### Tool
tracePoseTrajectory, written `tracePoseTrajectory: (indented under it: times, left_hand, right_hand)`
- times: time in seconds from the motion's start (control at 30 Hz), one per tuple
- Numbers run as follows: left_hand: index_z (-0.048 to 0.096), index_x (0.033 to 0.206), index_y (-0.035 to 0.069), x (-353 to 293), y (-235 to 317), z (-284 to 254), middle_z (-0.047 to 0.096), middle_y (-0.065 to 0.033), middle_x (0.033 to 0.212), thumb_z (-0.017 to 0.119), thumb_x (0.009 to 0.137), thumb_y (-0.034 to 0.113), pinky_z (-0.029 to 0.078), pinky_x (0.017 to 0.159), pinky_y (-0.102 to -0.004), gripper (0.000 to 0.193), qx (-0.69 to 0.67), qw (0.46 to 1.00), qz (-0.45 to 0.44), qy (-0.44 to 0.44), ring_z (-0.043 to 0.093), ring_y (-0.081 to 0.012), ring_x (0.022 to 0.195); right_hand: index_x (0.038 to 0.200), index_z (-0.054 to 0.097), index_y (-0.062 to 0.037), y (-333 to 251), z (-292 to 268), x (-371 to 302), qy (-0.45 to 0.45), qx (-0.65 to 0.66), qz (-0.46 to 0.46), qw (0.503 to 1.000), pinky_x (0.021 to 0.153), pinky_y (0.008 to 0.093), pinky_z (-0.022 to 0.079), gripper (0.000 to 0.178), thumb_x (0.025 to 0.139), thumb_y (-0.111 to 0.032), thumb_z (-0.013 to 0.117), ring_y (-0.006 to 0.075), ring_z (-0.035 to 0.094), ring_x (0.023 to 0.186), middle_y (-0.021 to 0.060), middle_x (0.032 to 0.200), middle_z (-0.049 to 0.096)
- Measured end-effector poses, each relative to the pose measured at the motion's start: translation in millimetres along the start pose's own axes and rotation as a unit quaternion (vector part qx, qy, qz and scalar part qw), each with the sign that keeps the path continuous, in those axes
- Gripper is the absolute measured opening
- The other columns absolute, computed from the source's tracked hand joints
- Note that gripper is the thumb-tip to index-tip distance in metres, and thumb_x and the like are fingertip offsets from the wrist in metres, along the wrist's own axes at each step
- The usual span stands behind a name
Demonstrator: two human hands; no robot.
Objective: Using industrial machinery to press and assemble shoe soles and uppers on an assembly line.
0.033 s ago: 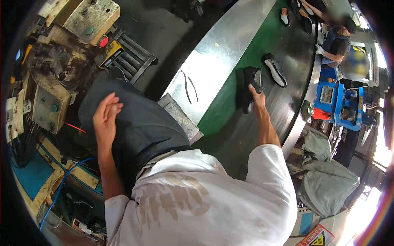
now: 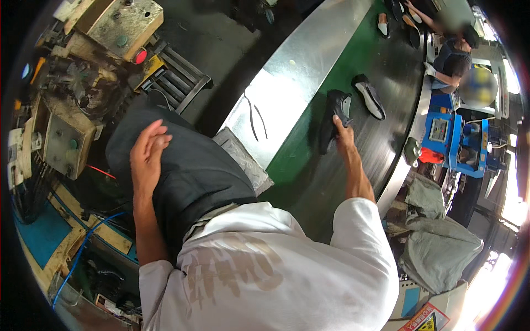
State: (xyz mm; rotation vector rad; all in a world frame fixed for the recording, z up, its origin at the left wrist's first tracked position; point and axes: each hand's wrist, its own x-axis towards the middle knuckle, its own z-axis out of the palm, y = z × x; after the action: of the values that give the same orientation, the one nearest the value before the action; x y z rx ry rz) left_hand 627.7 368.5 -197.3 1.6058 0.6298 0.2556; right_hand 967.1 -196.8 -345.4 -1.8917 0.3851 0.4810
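Over the dark belt surface, my right hand [image 2: 344, 133] grips a black shoe [image 2: 334, 103], the thumb lying on top near its opening. The fingers beneath are mostly hidden. Just right of it, a second dark shoe [image 2: 369, 97] with a pale lining rests on the belt [image 2: 309, 204], touched by neither hand. My left hand [image 2: 148, 157] hangs in the air beside my dark trousers [image 2: 187, 160]. It holds nothing, its fingers loosely bent and slightly apart.
A metal ledge [image 2: 276, 91] with two thin dark strips [image 2: 258, 118] borders the belt. More shoes [image 2: 383, 25] sit farther along, near a co-worker [image 2: 452, 58]. Machine boxes [image 2: 69, 138] stand left, blue machines [image 2: 441, 132] right. A grey cloth [image 2: 436, 248] drapes nearby.
The black shoe and my right hand have shifted slightly left, and the shoe is tilted a little differently. My left hand has moved slightly up and to the right.
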Motion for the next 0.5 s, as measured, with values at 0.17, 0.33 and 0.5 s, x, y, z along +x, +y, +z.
tracePoseTrajectory:
  times: [0.17, 0.33, 0.5]
  left_hand:
    - [0.054, 0.159, 0.003, 34.7, 28.8, 24.6, 0.067, -0.0177, 0.144, 0.067, 0.109, 0.012, 0.056, 0.104, -0.0338, 0.052, -0.042, 0.994, 0.084, -0.059, 0.071, -0.0216, 0.125]
    - [0.053, 0.160, 0.006, 57.4, 45.2, 8.8, 0.059, -0.0123, 0.159, 0.067, 0.109, 0.015, 0.052, 0.112, -0.0380, 0.054, 0.001, 0.980, 0.193, -0.047, 0.062, -0.0232, 0.138]
    - [0.073, 0.137, 0.002, 4.2, 11.9, -65.3, 0.076, -0.0139, 0.132, 0.067, 0.110, 0.019, 0.057, 0.095, -0.0357, 0.032, 0.071, 0.974, 0.169, 0.131, 0.074, -0.0221, 0.114]
  right_hand:
    - [0.154, 0.058, -0.0059, -79.7, 168.1, -105.3, -0.281, 0.270, 0.139, 0.910, 0.108, 0.0505, 0.058, 0.082, 0.099, -0.066, 0.071, 0.0342, 0.072, 0.122, 0.0161, 0.140, 0.072]
    - [0.152, 0.060, -0.0063, -113.9, 321.8, -191.7, -0.505, 0.307, 0.163, 0.790, 0.106, 0.0463, 0.061, 0.076, 0.097, -0.056, 0.079, 0.0287, 0.075, 0.120, 0.0145, 0.136, 0.075]
    - [0.149, 0.062, -0.0042, -145.8, 400.1, -248.9, -0.572, 0.125, 0.285, 0.759, 0.102, 0.0442, 0.062, 0.069, 0.104, -0.055, 0.072, 0.0261, 0.076, 0.115, 0.0150, 0.132, 0.076]
